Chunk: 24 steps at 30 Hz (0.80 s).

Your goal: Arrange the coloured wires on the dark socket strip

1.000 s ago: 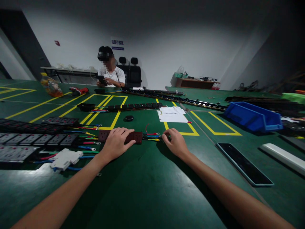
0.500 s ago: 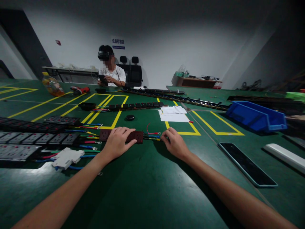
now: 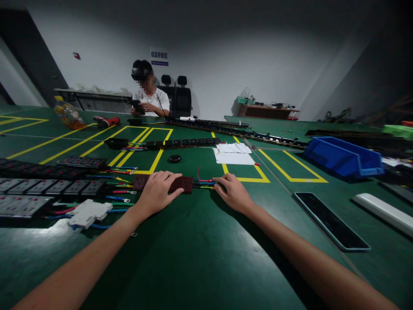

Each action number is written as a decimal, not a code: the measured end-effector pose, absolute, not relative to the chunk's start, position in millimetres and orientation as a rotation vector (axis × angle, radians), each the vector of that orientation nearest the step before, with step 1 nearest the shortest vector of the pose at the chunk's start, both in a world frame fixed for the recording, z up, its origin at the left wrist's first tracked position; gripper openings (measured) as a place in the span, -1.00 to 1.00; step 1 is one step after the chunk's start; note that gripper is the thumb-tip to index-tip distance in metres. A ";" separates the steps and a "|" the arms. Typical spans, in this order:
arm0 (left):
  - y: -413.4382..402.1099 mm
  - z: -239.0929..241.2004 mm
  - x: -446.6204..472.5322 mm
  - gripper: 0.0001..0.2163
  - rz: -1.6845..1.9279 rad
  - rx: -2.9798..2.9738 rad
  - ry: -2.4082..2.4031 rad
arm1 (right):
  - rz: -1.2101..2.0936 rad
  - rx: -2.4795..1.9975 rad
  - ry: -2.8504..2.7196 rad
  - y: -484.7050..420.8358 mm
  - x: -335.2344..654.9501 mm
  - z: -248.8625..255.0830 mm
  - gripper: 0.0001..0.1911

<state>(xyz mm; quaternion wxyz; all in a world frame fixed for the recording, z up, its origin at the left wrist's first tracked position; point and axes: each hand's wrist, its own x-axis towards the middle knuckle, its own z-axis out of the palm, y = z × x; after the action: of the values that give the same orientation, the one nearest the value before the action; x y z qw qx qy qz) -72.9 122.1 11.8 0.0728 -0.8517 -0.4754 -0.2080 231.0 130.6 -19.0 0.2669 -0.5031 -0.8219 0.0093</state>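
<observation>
A dark red socket strip (image 3: 185, 185) lies crosswise on the green table, its middle covered by my left hand (image 3: 158, 188). The fingers of that hand bend over its far side and the thumb presses the near edge. Coloured wires (image 3: 203, 184), red, blue and yellow-green with terminal ends, come out of the strip's right end. My right hand (image 3: 232, 193) pinches the ends of these wires between thumb and fingers; the fingertips hide the terminals it grips. One thin red wire curls upward behind the bundle.
Several socket strips (image 3: 77, 187) with wires and a white plastic part (image 3: 89, 213) lie at left. A black oval object (image 3: 174, 159), papers (image 3: 235, 155), a blue bin (image 3: 343, 157) and a phone (image 3: 331, 220) are around. A person (image 3: 151, 97) sits opposite.
My right hand has shifted slightly left along the wires, and its fingers now cover the terminal ends. My left hand stays on the socket strip. The view has moved slightly.
</observation>
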 end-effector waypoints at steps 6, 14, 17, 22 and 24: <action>121.7 12.8 -72.9 -0.57 -0.611 -2.563 -1.437 | -0.031 -1.379 -2.143 128.8 231.2 -16.6 -0.76; 121.9 12.9 -73.5 -0.56 -0.641 -2.569 -1.435 | -0.005 -1.316 -2.120 130.2 233.8 -19.1 -0.78; 121.8 13.7 -73.3 -0.56 -0.637 -2.573 -1.434 | -0.013 -1.340 -2.091 128.4 232.4 -17.3 -0.83; 121.3 14.8 -72.7 -0.55 -0.624 -2.564 -1.441 | -0.016 -1.341 -2.094 125.8 230.7 -15.7 -0.68; 121.4 14.7 -72.6 -0.56 -0.619 -2.564 -1.442 | -0.008 -1.339 -2.166 126.5 229.8 -16.3 -0.68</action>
<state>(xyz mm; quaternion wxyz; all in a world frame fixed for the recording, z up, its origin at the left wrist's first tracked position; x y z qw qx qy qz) -72.6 121.4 14.7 0.0678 -0.8510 -0.4786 -0.2054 229.8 126.5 -16.3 0.2932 -0.5026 -0.8133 -0.0032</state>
